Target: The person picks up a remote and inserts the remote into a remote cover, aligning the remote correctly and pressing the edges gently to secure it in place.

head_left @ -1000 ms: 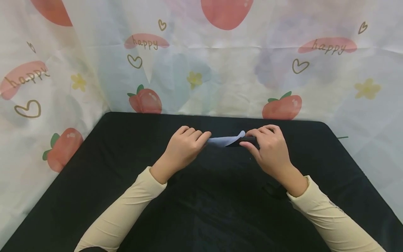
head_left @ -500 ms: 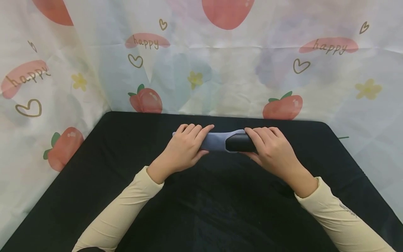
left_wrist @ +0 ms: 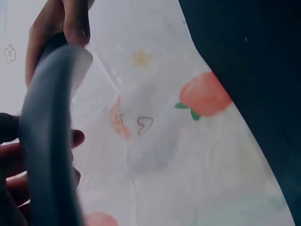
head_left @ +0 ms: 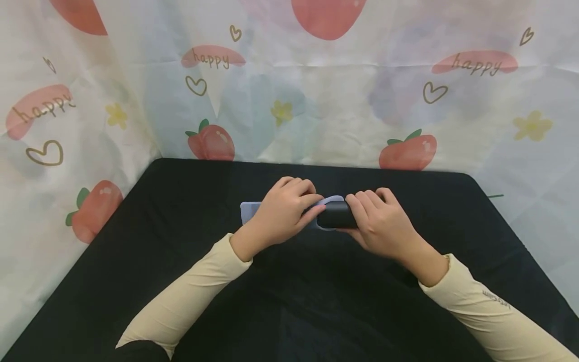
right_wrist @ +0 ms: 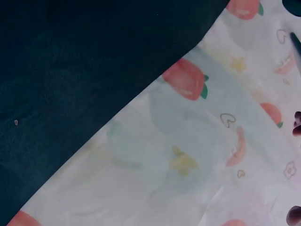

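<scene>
My left hand (head_left: 281, 210) wraps round a long, flat blue piece (head_left: 249, 211), its thumb reaching to where the blue meets a black block-like piece (head_left: 338, 215). Round the black piece's right end, my right hand (head_left: 379, 221) grips with fingers over the top and thumb below. A curved blue lip borders the black part. In the left wrist view, the blue piece (left_wrist: 49, 136) runs long and curved, blurred, with fingers behind it and the other hand (left_wrist: 75, 21) at its black end. Only dark fingertips (right_wrist: 295, 216) show at the right wrist view's edge.
A black-covered table (head_left: 316, 301) lies beneath both hands. White cloth (head_left: 325, 100) printed with fruit, hearts and "happy" hangs behind it and along the sides. A tiny pale speck (right_wrist: 16, 122) lies on the black cover.
The blue and black pieces have turned from nearly edge-on to face-on and come slightly lower. My left hand has slid right along the blue piece, exposing its left end.
</scene>
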`<state>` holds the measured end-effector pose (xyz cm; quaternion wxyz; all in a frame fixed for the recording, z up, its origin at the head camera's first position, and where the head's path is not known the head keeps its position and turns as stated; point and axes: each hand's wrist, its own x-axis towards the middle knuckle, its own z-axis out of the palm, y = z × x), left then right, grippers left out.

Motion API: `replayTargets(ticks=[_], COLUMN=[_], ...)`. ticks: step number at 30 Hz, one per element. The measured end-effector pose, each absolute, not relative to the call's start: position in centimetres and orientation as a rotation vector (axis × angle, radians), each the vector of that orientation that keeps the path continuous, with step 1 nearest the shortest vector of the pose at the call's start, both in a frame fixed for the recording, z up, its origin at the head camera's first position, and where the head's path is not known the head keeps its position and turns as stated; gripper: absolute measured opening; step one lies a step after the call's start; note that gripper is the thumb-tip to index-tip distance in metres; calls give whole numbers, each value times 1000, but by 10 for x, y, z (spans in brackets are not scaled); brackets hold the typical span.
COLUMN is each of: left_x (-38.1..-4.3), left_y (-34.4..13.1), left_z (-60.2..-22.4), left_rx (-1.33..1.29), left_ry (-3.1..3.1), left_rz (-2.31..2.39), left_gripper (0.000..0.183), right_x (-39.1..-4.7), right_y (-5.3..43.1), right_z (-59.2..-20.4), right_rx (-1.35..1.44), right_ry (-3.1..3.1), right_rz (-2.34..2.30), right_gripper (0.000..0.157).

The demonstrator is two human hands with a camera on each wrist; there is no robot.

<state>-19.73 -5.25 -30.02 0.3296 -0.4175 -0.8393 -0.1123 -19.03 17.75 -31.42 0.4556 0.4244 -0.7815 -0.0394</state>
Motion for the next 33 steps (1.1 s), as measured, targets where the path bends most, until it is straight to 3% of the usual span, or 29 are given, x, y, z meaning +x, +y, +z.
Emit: replayTargets(ticks=[18,27,29,33], left_x=[-201,-201,-200,-199], left_y=[-37,-41,-48,-75], left_z=[-299,-298,-297,-293], left_rx=[-1129,-1061,-1061,-1045], left_ry=[-2136,-2192,-2198,-2183], left_rz=[-418,-397,-301,-73], left_gripper=[23,19,28,71], right_x=[-190,-191,-191,-189], right_y=[167,166,168,181], right_z=[-312,-310,-309,-305], right_rx=[1173,1098,1077,1032], right_ry=[-2002,-1999,-2010,-2029], right_rz=[37,-9,0,32], right_gripper=[57,61,61,64])
